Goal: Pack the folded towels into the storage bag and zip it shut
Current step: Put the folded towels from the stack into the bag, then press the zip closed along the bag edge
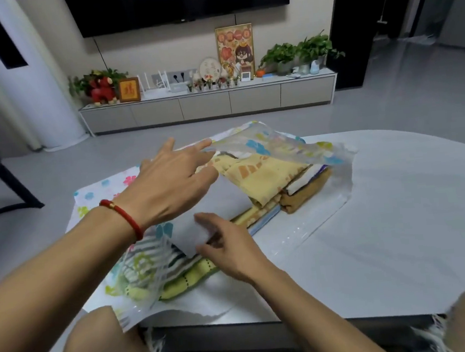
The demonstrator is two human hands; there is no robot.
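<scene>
We have the storage bag (276, 143) lying open on the table (398, 202), its clear flowered upper sheet lifted like a flap over the stacks inside. Our left hand (170, 187) reaches forward with fingers spread, the fingertips touching the raised sheet near its far edge and holding it up. Our right hand (229, 247) pinches the near corner of a pale grey folded towel (218, 214) between thumb and fingers, feeding it onto the pile.

The folded towels sit in roughly 2 groups on the bag's lower sheet: a yellow patterned towel (260, 179) over a brown towel (307, 194) toward the right, and a striped towel (154, 257) over a green-yellow towel (184, 282) nearer us, partly under the sheet.

We judge the towels soft, light and floppy; they will sag and unfold if lifted by 1 corner, so a flat hold under the folded edge suits better. The bag film looks thin, slick and limp, likely to collapse once released. For zipping, we would pinch both sheets together at the open edge; the zip track itself we cannot make out.
</scene>
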